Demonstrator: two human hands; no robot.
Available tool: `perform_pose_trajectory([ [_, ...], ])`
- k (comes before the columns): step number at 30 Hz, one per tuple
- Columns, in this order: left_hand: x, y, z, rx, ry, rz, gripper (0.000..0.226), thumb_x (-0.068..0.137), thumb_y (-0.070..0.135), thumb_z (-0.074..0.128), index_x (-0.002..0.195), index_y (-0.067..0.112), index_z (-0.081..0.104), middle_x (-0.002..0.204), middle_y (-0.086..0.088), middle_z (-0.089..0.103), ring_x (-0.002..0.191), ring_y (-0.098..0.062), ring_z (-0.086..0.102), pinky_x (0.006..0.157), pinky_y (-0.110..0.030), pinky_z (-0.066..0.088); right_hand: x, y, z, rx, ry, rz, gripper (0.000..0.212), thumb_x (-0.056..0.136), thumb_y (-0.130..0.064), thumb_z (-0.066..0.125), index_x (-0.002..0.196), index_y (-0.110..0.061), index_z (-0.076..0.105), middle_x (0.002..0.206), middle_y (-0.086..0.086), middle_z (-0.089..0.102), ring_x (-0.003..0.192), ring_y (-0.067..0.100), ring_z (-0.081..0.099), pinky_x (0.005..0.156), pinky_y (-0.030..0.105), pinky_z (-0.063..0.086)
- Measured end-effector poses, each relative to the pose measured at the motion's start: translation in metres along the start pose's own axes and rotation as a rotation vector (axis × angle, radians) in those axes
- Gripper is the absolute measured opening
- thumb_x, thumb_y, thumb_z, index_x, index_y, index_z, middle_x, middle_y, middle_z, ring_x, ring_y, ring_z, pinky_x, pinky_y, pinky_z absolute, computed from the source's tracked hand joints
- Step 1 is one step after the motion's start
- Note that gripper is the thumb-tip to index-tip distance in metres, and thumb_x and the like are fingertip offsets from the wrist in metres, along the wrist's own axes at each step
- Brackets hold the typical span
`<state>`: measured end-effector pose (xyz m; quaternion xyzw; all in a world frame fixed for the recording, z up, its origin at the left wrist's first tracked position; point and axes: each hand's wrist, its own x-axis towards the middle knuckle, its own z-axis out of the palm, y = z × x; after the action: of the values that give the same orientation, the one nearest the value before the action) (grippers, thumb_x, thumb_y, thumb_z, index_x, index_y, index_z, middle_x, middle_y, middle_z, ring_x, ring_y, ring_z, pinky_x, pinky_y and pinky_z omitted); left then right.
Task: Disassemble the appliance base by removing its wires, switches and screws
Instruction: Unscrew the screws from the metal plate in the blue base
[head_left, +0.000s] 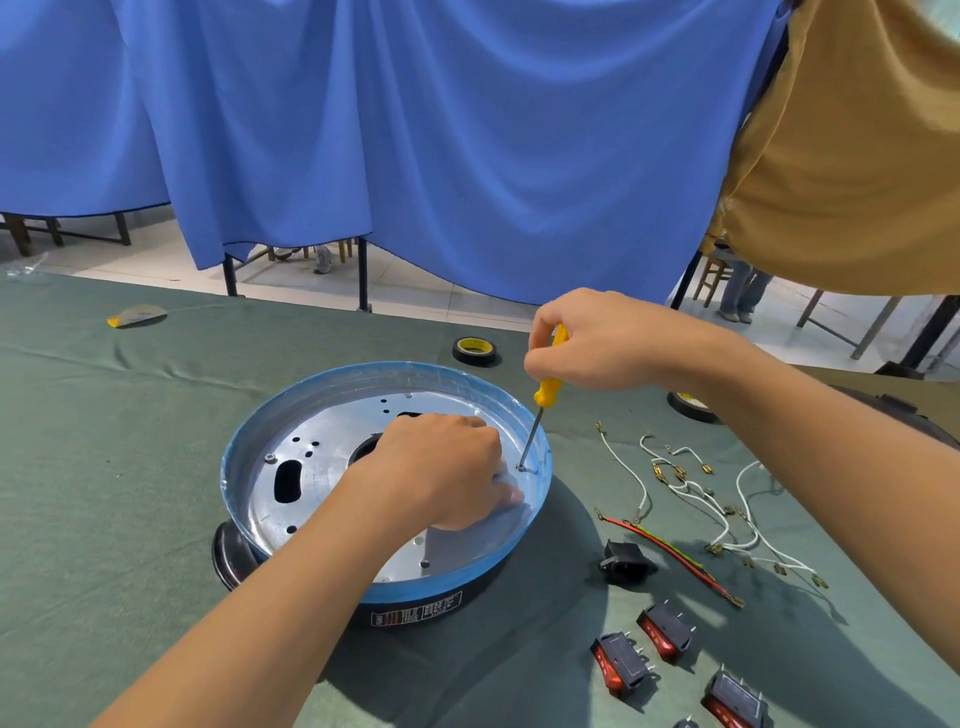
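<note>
The round appliance base (249, 467), blue-rimmed with a silver metal plate inside, lies on the green table. My left hand (447, 467) rests curled on the plate by its right rim; whether it holds anything is hidden. My right hand (597, 343) grips a yellow-handled screwdriver (545, 395), whose tip sits on a screw (521, 467) at the plate's right edge. Another screw (269, 458) stands at the plate's left. White wires (696, 499), a red wire (675, 556), a black socket (626, 564) and red rocker switches (667, 631) lie on the cloth to the right.
Two rolls of black tape (476, 351) (691, 405) lie behind the base and under my right forearm. A yellow-edged scrap (137, 315) lies far left. Blue curtain hangs beyond the table's far edge; a dark object (904, 410) sits at the right edge.
</note>
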<state>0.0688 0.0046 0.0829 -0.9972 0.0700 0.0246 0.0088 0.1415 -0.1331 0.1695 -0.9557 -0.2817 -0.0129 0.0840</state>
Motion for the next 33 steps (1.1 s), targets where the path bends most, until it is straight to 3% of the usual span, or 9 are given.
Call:
perform_pose_trajectory([
  [3, 0.000, 0.000, 0.000, 0.000, 0.000, -0.002, 0.048, 0.094, 0.062, 0.040, 0.120, 0.028, 0.062, 0.103, 0.006, 0.052, 0.104, -0.023, 0.054, 0.074, -0.035, 0.037, 0.002, 0.000, 0.001, -0.056, 0.081, 0.031, 0.055, 0.086, -0.062, 0.051, 0.072, -0.010, 0.059, 0.066, 0.003, 0.056, 0.063, 0.020, 0.050, 0.056, 0.030, 0.037],
  [8, 0.000, 0.000, 0.000, 0.001, -0.003, 0.001, 0.047, 0.094, 0.061, 0.040, 0.116, 0.027, 0.063, 0.103, 0.006, 0.053, 0.100, -0.022, 0.054, 0.072, -0.035, 0.038, -0.003, -0.003, -0.003, -0.020, 0.007, -0.018, 0.013, 0.084, -0.037, 0.061, 0.076, -0.026, 0.061, 0.078, -0.005, 0.061, 0.070, 0.011, 0.054, 0.052, 0.025, 0.036],
  [12, 0.000, -0.001, 0.000, 0.005, 0.000, 0.000, 0.046, 0.094, 0.060, 0.040, 0.115, 0.027, 0.064, 0.102, 0.006, 0.053, 0.098, -0.021, 0.053, 0.071, -0.034, 0.038, 0.001, -0.001, -0.003, -0.191, 0.070, 0.063, 0.036, 0.088, -0.046, 0.050, 0.072, -0.014, 0.058, 0.070, 0.005, 0.057, 0.069, 0.023, 0.052, 0.056, 0.029, 0.036],
  [17, 0.000, -0.001, 0.000, 0.001, -0.002, 0.003, 0.047, 0.094, 0.061, 0.041, 0.116, 0.027, 0.064, 0.104, 0.005, 0.055, 0.097, -0.021, 0.054, 0.070, -0.034, 0.037, -0.002, -0.003, -0.003, -0.026, -0.004, -0.017, 0.010, 0.085, -0.036, 0.060, 0.083, -0.025, 0.062, 0.081, -0.006, 0.060, 0.073, 0.010, 0.054, 0.053, 0.026, 0.035],
  [22, 0.000, -0.001, 0.000, 0.001, -0.006, 0.002, 0.047, 0.094, 0.061, 0.040, 0.116, 0.026, 0.063, 0.103, 0.005, 0.054, 0.098, -0.021, 0.053, 0.071, -0.034, 0.036, 0.002, -0.001, -0.004, -0.150, 0.024, 0.018, 0.040, 0.093, -0.046, 0.048, 0.078, -0.011, 0.059, 0.072, 0.004, 0.057, 0.068, 0.022, 0.051, 0.057, 0.032, 0.036],
  [26, 0.000, 0.000, -0.001, 0.000, -0.005, 0.001, 0.048, 0.094, 0.062, 0.040, 0.117, 0.027, 0.063, 0.103, 0.005, 0.055, 0.099, -0.020, 0.054, 0.070, -0.033, 0.036, -0.005, -0.003, -0.010, 0.014, -0.033, -0.055, 0.007, 0.089, -0.033, 0.060, 0.089, -0.027, 0.064, 0.080, -0.008, 0.059, 0.070, 0.008, 0.052, 0.054, 0.027, 0.035],
  [28, 0.000, 0.000, 0.000, 0.001, -0.006, 0.002, 0.049, 0.094, 0.063, 0.040, 0.119, 0.027, 0.063, 0.104, 0.005, 0.055, 0.099, -0.020, 0.054, 0.070, -0.033, 0.036, -0.007, -0.004, -0.013, 0.022, -0.073, -0.045, 0.004, 0.088, -0.030, 0.062, 0.092, -0.029, 0.064, 0.082, -0.010, 0.058, 0.071, 0.007, 0.053, 0.055, 0.025, 0.035],
  [30, -0.001, 0.000, 0.000, 0.003, -0.006, -0.001, 0.050, 0.094, 0.062, 0.040, 0.121, 0.028, 0.062, 0.107, 0.005, 0.056, 0.101, -0.021, 0.055, 0.071, -0.034, 0.036, -0.007, -0.004, -0.012, -0.035, -0.083, -0.029, 0.013, 0.090, -0.037, 0.059, 0.090, -0.025, 0.064, 0.083, -0.007, 0.060, 0.073, 0.011, 0.054, 0.056, 0.027, 0.036],
  [33, 0.000, -0.001, 0.000, 0.005, -0.008, -0.014, 0.048, 0.093, 0.062, 0.040, 0.121, 0.029, 0.062, 0.109, 0.006, 0.055, 0.105, -0.022, 0.054, 0.075, -0.035, 0.039, -0.006, -0.004, -0.007, -0.130, -0.006, -0.016, 0.048, 0.092, -0.056, 0.050, 0.075, -0.012, 0.059, 0.067, 0.003, 0.055, 0.065, 0.021, 0.048, 0.055, 0.030, 0.034],
])
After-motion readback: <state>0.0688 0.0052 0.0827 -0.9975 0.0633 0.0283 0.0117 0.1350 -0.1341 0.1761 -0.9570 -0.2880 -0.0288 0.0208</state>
